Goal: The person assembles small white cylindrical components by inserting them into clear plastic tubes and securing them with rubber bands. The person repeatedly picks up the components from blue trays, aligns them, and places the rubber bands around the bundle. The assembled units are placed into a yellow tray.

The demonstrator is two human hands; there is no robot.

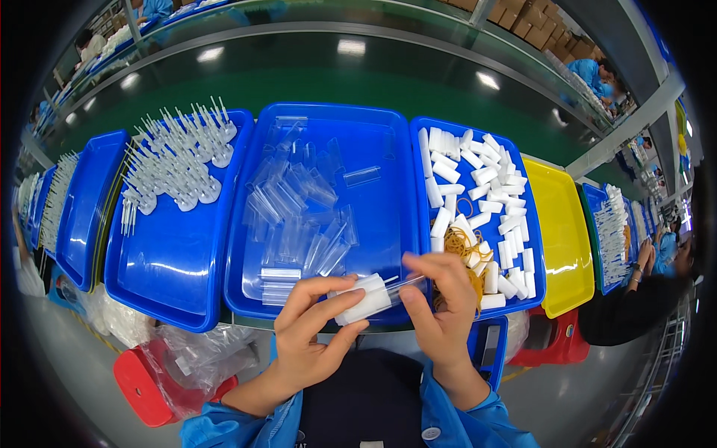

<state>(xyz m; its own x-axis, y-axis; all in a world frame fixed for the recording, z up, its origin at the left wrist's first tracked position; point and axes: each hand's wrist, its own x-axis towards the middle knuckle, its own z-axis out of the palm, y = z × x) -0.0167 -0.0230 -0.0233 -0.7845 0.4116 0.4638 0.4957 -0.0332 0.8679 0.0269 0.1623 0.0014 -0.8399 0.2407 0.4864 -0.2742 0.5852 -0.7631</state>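
My left hand point(308, 337) is closed around a small bundle of white cylindrical pieces point(364, 300), the thumb below and fingers above. To its right, my right hand point(442, 310) pinches a clear plastic tube point(401, 284) between thumb and fingers. The tube's left end meets the white pieces; whether it goes over or beside them I cannot tell. Just beyond my hands, a blue tray point(403, 216) holds loose clear tubes point(287, 198). At right, another blue tray point(478, 128) carries many white cylinders point(485, 175) and a heap of tan rubber bands point(457, 243).
A blue tray point(160, 287) on the left holds thin white stemmed parts point(175, 153). A yellow tray point(564, 239) adjoins the right blue tray. Red stools point(142, 384) and plastic bags point(202, 358) are below. Past the trays runs a green conveyor point(336, 75); other people work around.
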